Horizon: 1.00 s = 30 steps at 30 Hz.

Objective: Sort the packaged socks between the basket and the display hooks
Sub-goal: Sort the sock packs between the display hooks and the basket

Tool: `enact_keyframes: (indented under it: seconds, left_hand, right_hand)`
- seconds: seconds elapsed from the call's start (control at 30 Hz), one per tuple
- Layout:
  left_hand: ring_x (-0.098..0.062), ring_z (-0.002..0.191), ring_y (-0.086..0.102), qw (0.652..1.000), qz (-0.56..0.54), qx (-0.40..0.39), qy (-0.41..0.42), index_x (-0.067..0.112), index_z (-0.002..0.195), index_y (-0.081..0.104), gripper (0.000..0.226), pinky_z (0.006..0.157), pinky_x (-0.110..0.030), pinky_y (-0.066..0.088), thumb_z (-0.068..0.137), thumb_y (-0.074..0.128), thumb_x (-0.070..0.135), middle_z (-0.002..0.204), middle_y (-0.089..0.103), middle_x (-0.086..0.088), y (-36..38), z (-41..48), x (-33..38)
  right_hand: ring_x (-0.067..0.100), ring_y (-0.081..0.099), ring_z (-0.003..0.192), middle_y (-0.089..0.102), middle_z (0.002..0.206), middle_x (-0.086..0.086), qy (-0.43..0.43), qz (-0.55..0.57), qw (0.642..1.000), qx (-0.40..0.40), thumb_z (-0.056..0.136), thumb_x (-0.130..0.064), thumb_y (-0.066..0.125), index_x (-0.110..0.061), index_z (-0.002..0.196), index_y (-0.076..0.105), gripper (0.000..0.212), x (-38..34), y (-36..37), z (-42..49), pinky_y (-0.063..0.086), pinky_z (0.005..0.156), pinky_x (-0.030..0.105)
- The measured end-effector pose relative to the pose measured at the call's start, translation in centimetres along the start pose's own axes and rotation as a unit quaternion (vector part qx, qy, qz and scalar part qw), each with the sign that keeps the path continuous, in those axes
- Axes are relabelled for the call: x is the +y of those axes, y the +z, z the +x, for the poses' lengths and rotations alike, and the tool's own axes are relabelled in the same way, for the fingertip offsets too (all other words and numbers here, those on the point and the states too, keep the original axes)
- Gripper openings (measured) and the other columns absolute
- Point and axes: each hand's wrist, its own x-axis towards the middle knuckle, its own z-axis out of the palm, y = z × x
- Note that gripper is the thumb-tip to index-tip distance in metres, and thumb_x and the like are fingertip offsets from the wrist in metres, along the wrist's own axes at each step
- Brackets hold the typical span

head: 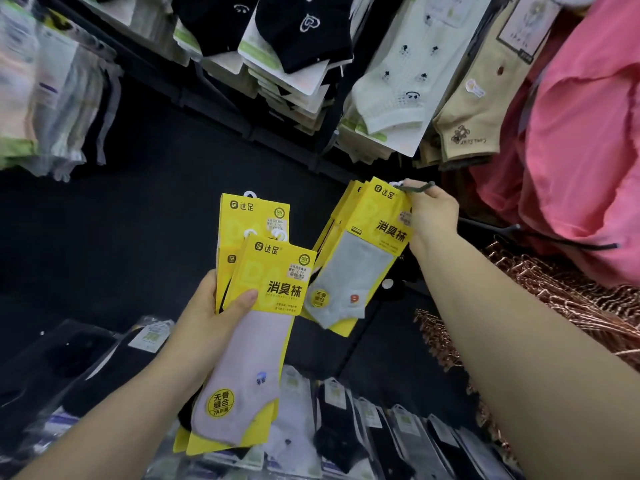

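Left hand [207,313] gripping fanned stack [266,303] of yellow sock packs, thumb across front pack, right hand [433,213] pinching top of second yellow bunch [363,258] at dark hook [420,191], bunch hanging tilted, pink garment [588,133] and copper hangers [561,299] at right

Left hand [207,313], right hand [433,213] were bare. Forearms [502,306] were bare to frame edge. Left thumbnail [250,295] was short, plain.

Two hands [207,313] [431,211], two bunches of yellow sock packs [266,282] [360,258]
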Motion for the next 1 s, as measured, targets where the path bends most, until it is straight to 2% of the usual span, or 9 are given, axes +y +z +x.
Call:
enact_keyframes:
  seconds: [0.13, 0.3, 0.37, 0.47, 0.53, 0.6, 0.7, 0.87, 1.0]
  left_hand:
    - [-0.008, 0.092, 0.069, 1.000, 0.013, -0.003, -0.001, 0.038, 0.102, 0.058, 0.015, 0.080, -0.038, 0.055, 0.088, 0.063, 0.036, 0.096, 0.072, 0.017, 0.2, -0.1, 0.0]
    - [-0.006, 0.087, 0.071, 1.000, -0.019, -0.006, -0.010, 0.036, 0.103, 0.058, 0.016, 0.073, -0.032, 0.054, 0.089, 0.063, 0.033, 0.096, 0.073, 0.016, 0.3, -0.3, 0.3]
    - [-0.005, 0.085, 0.071, 0.999, -0.038, -0.013, -0.014, 0.035, 0.104, 0.059, 0.016, 0.068, -0.027, 0.053, 0.088, 0.063, 0.033, 0.095, 0.074, 0.016, 0.4, -0.4, 0.6]
    - [-0.007, 0.083, 0.072, 0.998, -0.047, -0.023, -0.018, 0.036, 0.101, 0.060, 0.016, 0.065, -0.024, 0.054, 0.086, 0.066, 0.032, 0.094, 0.074, 0.014, 0.6, -0.7, 0.8]
    - [-0.010, 0.085, 0.072, 0.998, -0.043, -0.034, -0.013, 0.040, 0.096, 0.062, 0.017, 0.069, -0.030, 0.055, 0.085, 0.069, 0.030, 0.095, 0.075, 0.011, 0.8, -0.8, 0.9]
    - [-0.013, 0.087, 0.072, 0.998, -0.037, -0.042, -0.009, 0.043, 0.093, 0.063, 0.020, 0.074, -0.037, 0.056, 0.082, 0.071, 0.028, 0.097, 0.075, 0.008, 0.9, -1.0, 1.0]
    - [-0.015, 0.087, 0.073, 0.998, -0.045, -0.047, -0.013, 0.044, 0.092, 0.064, 0.024, 0.074, -0.037, 0.056, 0.082, 0.072, 0.024, 0.097, 0.075, 0.008, 1.0, -1.1, 1.0]
    - [-0.011, 0.093, 0.071, 0.997, -0.062, -0.046, -0.028, 0.035, 0.104, 0.062, 0.013, 0.077, -0.032, 0.052, 0.094, 0.057, 0.029, 0.100, 0.074, 0.011, 1.5, -1.1, 0.9]
    - [-0.008, 0.101, 0.066, 1.000, -0.024, -0.014, -0.011, 0.036, 0.104, 0.061, 0.015, 0.090, -0.035, 0.049, 0.097, 0.053, 0.025, 0.102, 0.073, 0.015, 1.3, -0.9, 1.0]
  right_hand:
    - [0.020, 0.051, 0.059, 0.056, 0.066, 0.008, -0.005, -0.011, 1.000, 0.017, 0.091, -0.011, 0.060, -0.013, 0.065, 0.060, 0.026, 0.9, -0.1, 0.4, 0.044, 0.057, 0.030]
    - [0.020, 0.057, 0.092, 0.058, 0.103, 0.004, -0.067, -0.116, 0.985, 0.108, 0.090, -0.013, 0.054, -0.019, 0.098, 0.056, 0.010, 2.3, -0.7, -2.0, 0.049, 0.082, 0.033]
    - [0.013, 0.053, 0.089, 0.055, 0.095, -0.006, -0.098, -0.154, 0.983, -0.006, 0.089, -0.018, 0.059, -0.021, 0.095, 0.053, 0.009, 2.8, -0.6, -5.4, 0.043, 0.072, 0.021]
    - [0.006, 0.051, 0.090, 0.053, 0.099, -0.012, -0.111, -0.250, 0.936, -0.223, 0.083, -0.038, 0.066, -0.031, 0.093, 0.054, 0.017, 3.5, 0.2, -10.5, 0.039, 0.073, 0.018]
    - [0.005, 0.052, 0.090, 0.048, 0.098, -0.015, -0.133, -0.282, 0.916, -0.254, 0.081, -0.042, 0.068, -0.032, 0.092, 0.053, 0.020, 3.7, 0.7, -12.0, 0.043, 0.076, 0.021]
    - [0.001, 0.058, 0.077, 0.047, 0.093, -0.012, -0.105, -0.268, 0.926, -0.244, 0.082, -0.036, 0.069, -0.028, 0.089, 0.056, 0.017, 3.4, 1.1, -12.3, 0.051, 0.072, 0.024]
    - [-0.007, 0.055, 0.051, 0.051, 0.078, -0.007, -0.013, -0.166, 0.955, -0.245, 0.083, -0.016, 0.071, -0.018, 0.078, 0.060, 0.012, 3.4, 1.1, -11.9, 0.047, 0.050, 0.010]
    - [0.004, 0.058, 0.064, 0.060, 0.086, 0.000, 0.045, -0.148, 0.960, -0.232, 0.084, -0.012, 0.070, -0.014, 0.084, 0.063, 0.007, 3.8, -0.6, -10.5, 0.048, 0.052, 0.014]
    - [0.013, 0.060, 0.078, 0.065, 0.090, 0.002, 0.044, -0.081, 0.988, -0.126, 0.085, -0.009, 0.067, -0.018, 0.084, 0.065, 0.009, 3.0, -3.1, -7.5, 0.052, 0.074, 0.029]
